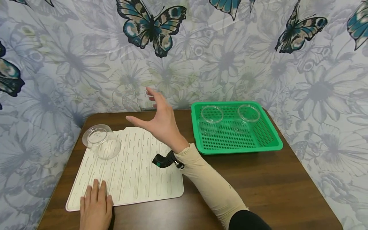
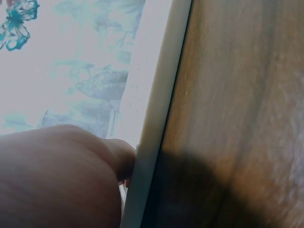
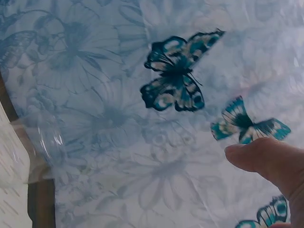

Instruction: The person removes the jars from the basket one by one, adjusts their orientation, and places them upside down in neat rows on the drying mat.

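A clear round plastic container [image 1: 107, 150] stands at the back left of a white ridged mat [image 1: 138, 179]; whether it is upright or upside down I cannot tell. My left hand [image 1: 96, 207] rests on the front left part of the mat, fingers straight and close together. Raised above the back of the mat, my right hand [image 1: 161, 123] has its thumb and fingers spread, with nothing between them. In the right wrist view, the thumb [image 3: 266, 159] shows against the patterned backdrop, and the clear container [image 3: 45, 137] appears at the left edge.
Right of the mat is a green perforated basket [image 1: 240, 150] holding two clear round containers [image 1: 212, 120]. Both mat and basket lie on a brown wooden table [image 1: 258, 191]. A butterfly-patterned cloth [image 1: 224, 64] hangs behind the table. A black wrist camera [image 1: 165, 160] juts from the right sleeve.
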Tool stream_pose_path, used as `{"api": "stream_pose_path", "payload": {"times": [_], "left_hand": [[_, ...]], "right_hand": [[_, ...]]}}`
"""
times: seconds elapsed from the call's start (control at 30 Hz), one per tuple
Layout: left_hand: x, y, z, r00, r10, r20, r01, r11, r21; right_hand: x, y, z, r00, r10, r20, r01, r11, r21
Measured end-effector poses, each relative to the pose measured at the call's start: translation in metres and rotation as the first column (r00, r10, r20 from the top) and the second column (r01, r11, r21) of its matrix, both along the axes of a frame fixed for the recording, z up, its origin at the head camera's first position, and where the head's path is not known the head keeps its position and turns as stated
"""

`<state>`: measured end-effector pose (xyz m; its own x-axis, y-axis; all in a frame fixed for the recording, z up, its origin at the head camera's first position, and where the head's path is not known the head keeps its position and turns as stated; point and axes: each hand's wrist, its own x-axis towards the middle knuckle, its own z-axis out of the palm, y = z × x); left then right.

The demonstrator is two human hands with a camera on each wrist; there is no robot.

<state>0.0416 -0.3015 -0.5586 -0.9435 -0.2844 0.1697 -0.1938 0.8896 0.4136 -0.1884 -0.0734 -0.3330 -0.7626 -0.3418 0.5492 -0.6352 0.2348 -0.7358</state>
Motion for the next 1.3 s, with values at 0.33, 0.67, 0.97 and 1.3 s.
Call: {"api": "stream_pose_path", "payload": {"times": [0.33,0.67,0.97,1.3], "left_hand": [[-0.001,0.000,-0.001,1.000,0.004,0.011,-0.004,1.000,0.014],[0.002,0.003,-0.005,1.000,0.003,-0.018,-0.003,1.000,0.013],[0.000,0.002,-0.003,1.000,0.006,0.004,-0.006,1.000,0.020],[-0.001,0.003,-0.001,1.000,0.010,-0.002,-0.010,1.000,0.017]], "right_hand": [[-0.032,0.046,-0.008,0.976,-0.211,0.051,0.216,0.970,-0.112],[-0.058,0.107,-0.029,0.889,-0.427,0.164,0.446,0.889,-0.102],[-0.080,0.156,-0.053,0.777,-0.534,0.332,0.572,0.820,-0.019],[-0.089,0.181,-0.077,0.715,-0.518,0.469,0.512,0.845,0.152]]}}
